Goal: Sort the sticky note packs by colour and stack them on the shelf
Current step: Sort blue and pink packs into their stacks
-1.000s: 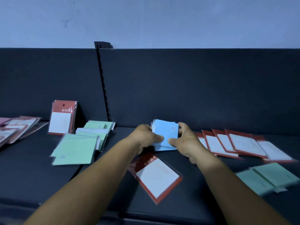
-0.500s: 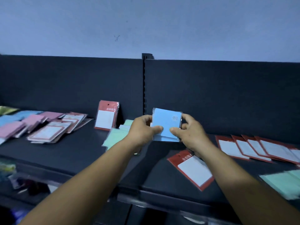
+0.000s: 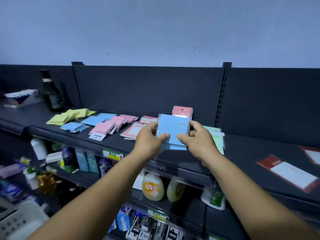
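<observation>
I hold a small stack of blue sticky note packs (image 3: pixel 173 130) upright above the dark shelf (image 3: pixel 110 143). My left hand (image 3: pixel 150 139) grips its left edge and my right hand (image 3: pixel 197 139) grips its right edge, thumbs on the front. On the shelf to the left lie yellow packs (image 3: pixel 69 115), blue packs (image 3: pixel 81 123), pink packs (image 3: pixel 110 125) and red-framed white packs (image 3: pixel 136 129). Green packs (image 3: pixel 217 137) lie just behind my right hand. A red-backed pack (image 3: pixel 182 110) leans on the back panel. Another red-framed pack (image 3: pixel 290 172) lies at the right.
A dark bottle (image 3: pixel 52 94) stands at the shelf's back left beside a flat box (image 3: pixel 20 97). Slotted uprights (image 3: pixel 223 94) divide the back panel. Lower shelves hold bottles and a yellow detergent jug (image 3: pixel 153 187). A white basket (image 3: pixel 19 220) sits at the bottom left.
My view and both hands have swung left along the shelf, carrying the blue stack. The yellow, blue and pink piles and the lower shelves have come into view.
</observation>
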A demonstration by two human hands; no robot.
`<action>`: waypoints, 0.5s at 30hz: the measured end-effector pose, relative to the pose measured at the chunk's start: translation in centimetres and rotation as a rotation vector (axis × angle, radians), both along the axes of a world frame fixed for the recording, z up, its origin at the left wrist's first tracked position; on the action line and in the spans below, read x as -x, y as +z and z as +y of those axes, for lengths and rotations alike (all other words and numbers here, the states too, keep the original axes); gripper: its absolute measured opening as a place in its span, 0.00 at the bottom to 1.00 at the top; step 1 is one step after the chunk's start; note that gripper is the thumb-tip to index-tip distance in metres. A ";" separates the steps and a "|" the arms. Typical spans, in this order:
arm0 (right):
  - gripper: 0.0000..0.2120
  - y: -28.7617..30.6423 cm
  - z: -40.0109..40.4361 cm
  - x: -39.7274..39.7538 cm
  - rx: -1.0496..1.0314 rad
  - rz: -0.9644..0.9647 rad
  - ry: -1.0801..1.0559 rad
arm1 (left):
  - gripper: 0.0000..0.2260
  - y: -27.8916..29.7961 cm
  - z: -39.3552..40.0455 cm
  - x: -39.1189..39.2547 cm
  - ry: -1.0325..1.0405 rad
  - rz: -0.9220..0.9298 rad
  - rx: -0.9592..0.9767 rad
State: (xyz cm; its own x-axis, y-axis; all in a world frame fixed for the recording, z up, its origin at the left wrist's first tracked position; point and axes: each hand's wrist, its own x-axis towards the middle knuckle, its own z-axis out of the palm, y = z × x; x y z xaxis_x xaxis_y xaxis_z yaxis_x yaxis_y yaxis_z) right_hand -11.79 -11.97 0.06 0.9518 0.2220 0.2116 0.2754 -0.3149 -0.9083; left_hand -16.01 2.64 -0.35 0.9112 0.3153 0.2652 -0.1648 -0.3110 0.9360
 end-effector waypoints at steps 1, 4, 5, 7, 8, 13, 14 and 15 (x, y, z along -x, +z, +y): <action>0.19 0.0 1.5 0.7 -0.001 0.003 0.014 | 0.16 -0.1 1.5 0.8 0.019 0.007 0.003; 0.19 0.0 5.8 2.5 -0.016 0.018 0.057 | 0.18 -0.1 5.5 3.4 0.074 0.033 -0.022; 0.18 0.0 7.2 2.9 -0.021 0.016 0.064 | 0.19 -0.1 6.8 4.1 0.085 0.038 -0.040; 0.17 -0.1 9.8 3.8 -0.022 0.007 0.091 | 0.19 -0.1 9.2 5.5 0.099 0.045 -0.052; 0.17 -0.1 11.1 4.2 -0.026 0.009 0.109 | 0.19 -0.2 10.3 6.1 0.110 0.045 -0.045; 0.17 -0.6 17.0 4.5 -0.006 0.009 0.168 | 0.16 -0.8 15.6 7.9 0.250 0.053 -0.001; 0.17 -0.6 18.2 4.4 -0.002 0.005 0.186 | 0.15 -1.0 16.7 8.1 0.282 0.059 0.008; 0.16 -0.8 19.5 4.3 0.003 0.004 0.205 | 0.15 -1.2 17.8 8.1 0.305 0.065 0.015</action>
